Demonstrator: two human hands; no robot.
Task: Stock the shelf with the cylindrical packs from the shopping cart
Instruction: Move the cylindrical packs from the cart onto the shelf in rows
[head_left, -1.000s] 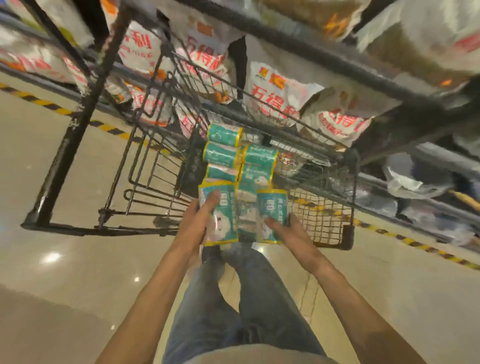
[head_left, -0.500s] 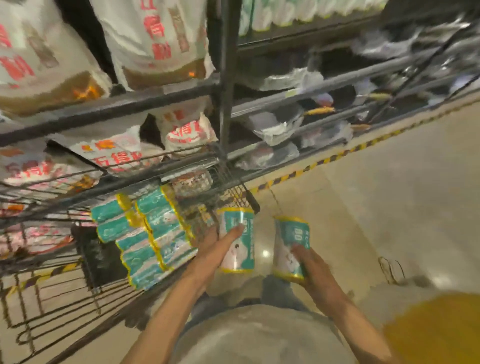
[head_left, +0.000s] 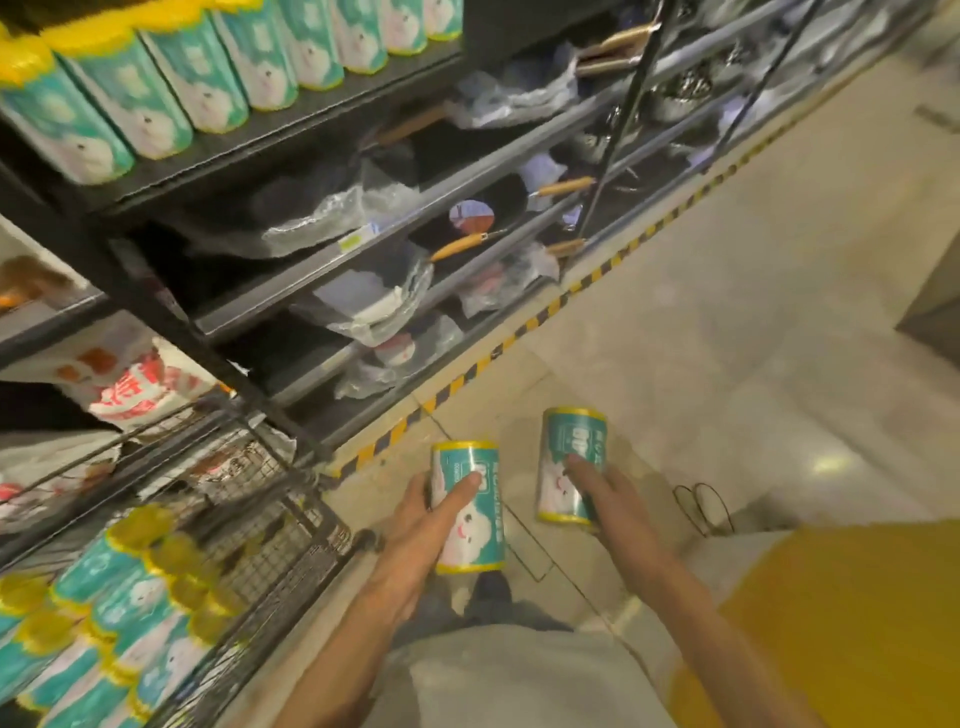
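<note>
1. The floor (head_left: 727, 291) is pale, glossy tile with light glare, and a yellow-and-black striped tape line (head_left: 519, 343) runs along the foot of the shelving.
2. A dark metal shelf unit (head_left: 291, 135) fills the upper left. Its top level carries a row of teal packs (head_left: 156, 98) standing side by side with yellow ends up. The lower levels hold pans in clear plastic wrap (head_left: 374, 306), some with wooden handles.
3. The wire shopping cart (head_left: 270, 525) sits at lower left, close against the shelving, with more teal packs in the cart (head_left: 119, 618) lying stacked in its basket. White sacks with red print (head_left: 135, 384) sit on a low shelf behind it.
4. The left hand (head_left: 421, 525) grips the left pack (head_left: 470, 512) from its left side, fingers (head_left: 457, 491) curled across the front, thumb hidden behind.
5. The right hand (head_left: 602, 499) grips the right pack (head_left: 566, 465) from its right side, fingers laid over the label.
6. Both packs are held upright over the floor, near each other but apart, the right one farther from the camera, below the level of the stocked shelf.
7. Each pack is a teal cylinder with yellow rims at both ends and a white cartoon figure on the label; the print is too blurred to read.
</note>
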